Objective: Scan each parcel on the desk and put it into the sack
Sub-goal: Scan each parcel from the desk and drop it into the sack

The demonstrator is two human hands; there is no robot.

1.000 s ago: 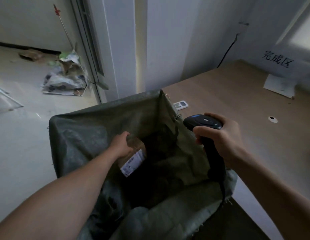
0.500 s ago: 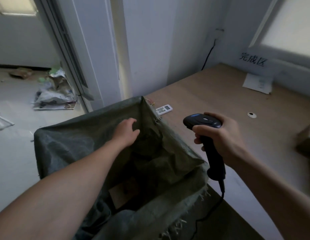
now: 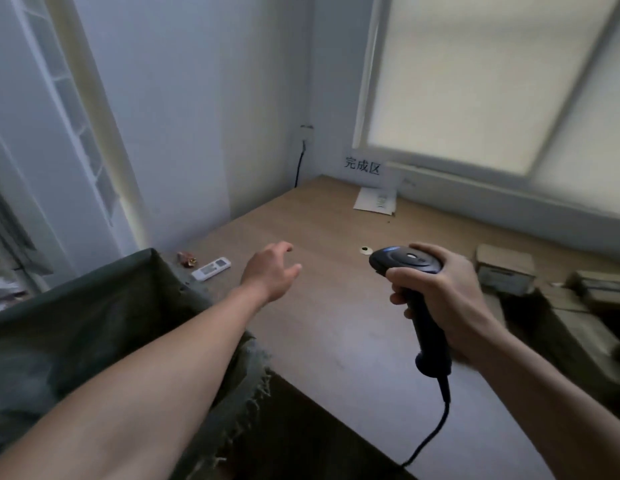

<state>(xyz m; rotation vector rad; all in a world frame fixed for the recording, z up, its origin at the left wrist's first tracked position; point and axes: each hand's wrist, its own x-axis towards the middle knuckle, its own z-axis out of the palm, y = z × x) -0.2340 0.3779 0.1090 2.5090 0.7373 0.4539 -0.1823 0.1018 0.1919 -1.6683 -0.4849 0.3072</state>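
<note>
Now, head view: the left hand has left the sack and hovers over the desk, fingers spread and empty — that parcel is judged bagged. The right hand grips the scanner; remaining parcels sit at the desk's right — next to scan.

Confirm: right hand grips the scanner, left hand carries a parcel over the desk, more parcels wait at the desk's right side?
Not quite. The head view shows the left hand empty, fingers relaxed, above the desk. The right hand does grip the scanner, and parcels do wait at the desk's right side.
</note>
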